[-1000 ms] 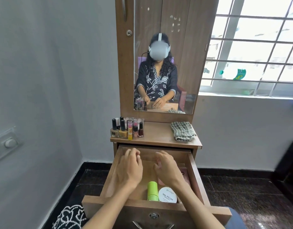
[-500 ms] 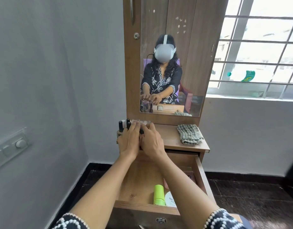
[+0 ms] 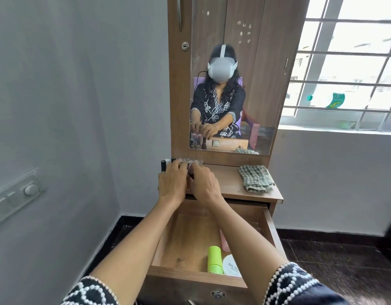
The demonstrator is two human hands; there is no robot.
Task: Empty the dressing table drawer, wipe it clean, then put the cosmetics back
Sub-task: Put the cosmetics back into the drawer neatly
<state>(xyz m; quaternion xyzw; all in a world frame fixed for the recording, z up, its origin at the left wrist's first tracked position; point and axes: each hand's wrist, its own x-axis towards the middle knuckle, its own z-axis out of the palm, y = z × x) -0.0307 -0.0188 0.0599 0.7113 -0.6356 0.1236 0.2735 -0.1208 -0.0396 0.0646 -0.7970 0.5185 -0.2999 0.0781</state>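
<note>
Both my hands are up on the wooden desk (image 3: 232, 183), at its back left corner, side by side over the cluster of small nail polish bottles (image 3: 168, 165) standing there. My left hand (image 3: 172, 183) covers most of the cluster, its fingers curled down over the bottles; my right hand (image 3: 204, 186) is pressed against it, fingers bent inward toward the same bottles. I cannot tell exactly which bottle either hand has hold of, since the hands hide them. Three dark or white caps stick up past my left knuckles, and a few clear caps show beyond the fingertips; the full count is hidden. One folded green-and-white checked cloth (image 3: 255, 178) lies near the right edge of the desk, well apart from my hands. Below the desk the wooden drawer (image 3: 185, 272) stands pulled out under my forearms. Inside it I count three things, all in the front right corner: one lime green cylindrical tube (image 3: 214, 259) lying on its side, one round white jar lid printed with nail polish lettering (image 3: 231, 265) just beside it on the right, and one pale pink flat item (image 3: 225, 242) behind them along the right wall, partly under my right forearm. The left half of the drawer floor shows bare wood.
</note>
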